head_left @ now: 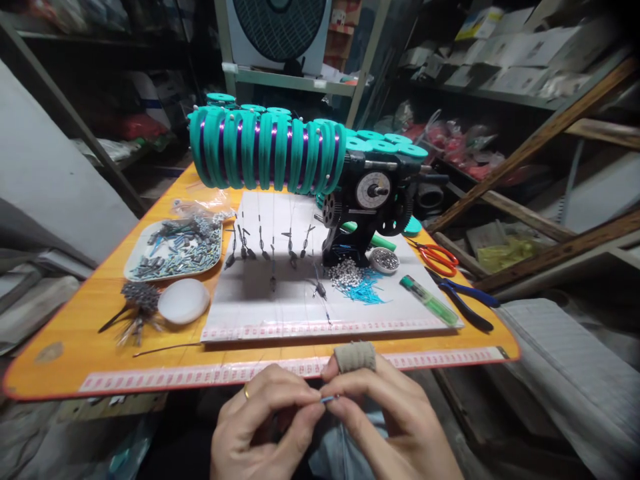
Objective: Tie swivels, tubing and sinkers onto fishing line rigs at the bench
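Slim blue cylindrical piece (329,399) in pinch of left hand (265,420) and cloth-banded right hand (387,413), before glossy orange bench's (85,320) near edge.

Just beyond the fingers (285,396), a tape strip (200,375) is laid on the table (75,323). Farther beyond them, a board (260,310) is set, on which a machine (373,197) is stood. Ahead to their left, a tray (150,277) is placed behind a dish (183,302); ahead to their right, pliers (461,291) are laid before scissors (434,247).
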A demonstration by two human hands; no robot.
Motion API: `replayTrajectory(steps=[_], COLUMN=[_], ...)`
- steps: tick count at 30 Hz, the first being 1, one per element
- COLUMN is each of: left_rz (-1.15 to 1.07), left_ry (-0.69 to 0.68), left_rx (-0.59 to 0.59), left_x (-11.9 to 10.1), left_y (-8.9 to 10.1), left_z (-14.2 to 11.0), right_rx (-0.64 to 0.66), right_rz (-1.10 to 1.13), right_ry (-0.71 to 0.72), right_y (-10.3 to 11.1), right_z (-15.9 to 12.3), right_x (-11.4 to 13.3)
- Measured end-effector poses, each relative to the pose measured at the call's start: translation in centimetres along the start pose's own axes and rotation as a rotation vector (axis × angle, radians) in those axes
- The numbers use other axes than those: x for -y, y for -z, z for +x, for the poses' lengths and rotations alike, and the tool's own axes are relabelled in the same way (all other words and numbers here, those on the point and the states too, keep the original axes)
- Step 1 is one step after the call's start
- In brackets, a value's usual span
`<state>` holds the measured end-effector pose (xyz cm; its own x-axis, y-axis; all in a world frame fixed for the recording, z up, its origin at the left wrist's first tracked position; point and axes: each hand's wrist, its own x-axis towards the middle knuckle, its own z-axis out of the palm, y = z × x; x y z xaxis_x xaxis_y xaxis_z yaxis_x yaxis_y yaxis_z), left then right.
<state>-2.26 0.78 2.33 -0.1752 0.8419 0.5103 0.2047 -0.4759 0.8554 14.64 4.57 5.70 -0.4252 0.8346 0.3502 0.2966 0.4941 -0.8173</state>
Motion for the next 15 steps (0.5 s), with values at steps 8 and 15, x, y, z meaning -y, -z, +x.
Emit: replayTrajectory(steps=[8,15], left_rz=[0.004,0.012], left_ry=[-0.006,-0.026], left_rx=[0.014,0.068], left_x=[0.0,0.1], left_y=[0.0,0.0], left_z=[-0.2,-0.1], right_rx=[0.037,0.164], right_rz=[-0.158,-0.183], right_ry=[0.169,0.158], right_y=[0.5,1.4], right_z=[0.3,0.7], right_x=[-0.1,0.4])
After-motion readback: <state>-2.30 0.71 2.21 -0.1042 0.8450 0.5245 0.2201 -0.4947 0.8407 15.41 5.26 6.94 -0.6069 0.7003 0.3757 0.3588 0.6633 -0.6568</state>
